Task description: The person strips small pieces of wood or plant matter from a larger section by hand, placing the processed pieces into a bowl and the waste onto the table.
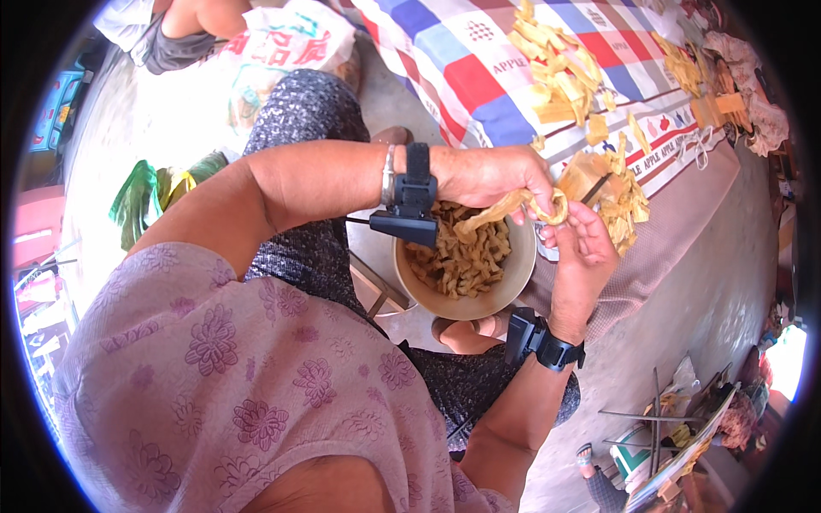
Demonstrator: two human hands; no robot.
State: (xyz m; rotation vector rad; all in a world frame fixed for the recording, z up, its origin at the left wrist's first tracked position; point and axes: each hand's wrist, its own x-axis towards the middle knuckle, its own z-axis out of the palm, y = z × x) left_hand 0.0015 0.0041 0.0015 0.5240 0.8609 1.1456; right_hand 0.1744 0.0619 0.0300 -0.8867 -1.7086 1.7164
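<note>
Pale yellow strip (511,203) in head view, bent into loop between hands: left hand (500,175) pinching it from above, right hand (586,239) grasping looped end with fingertips. Below left hand, cream bowl (520,275) with heap of brownish strips (466,261) inside. Just beyond right hand, pile of yellow strips (630,209) (thin dark piece (596,188) beside it, kind unclear). Farther beyond both hands, checked cloth (475,81) bearing more strips (560,77).
</note>
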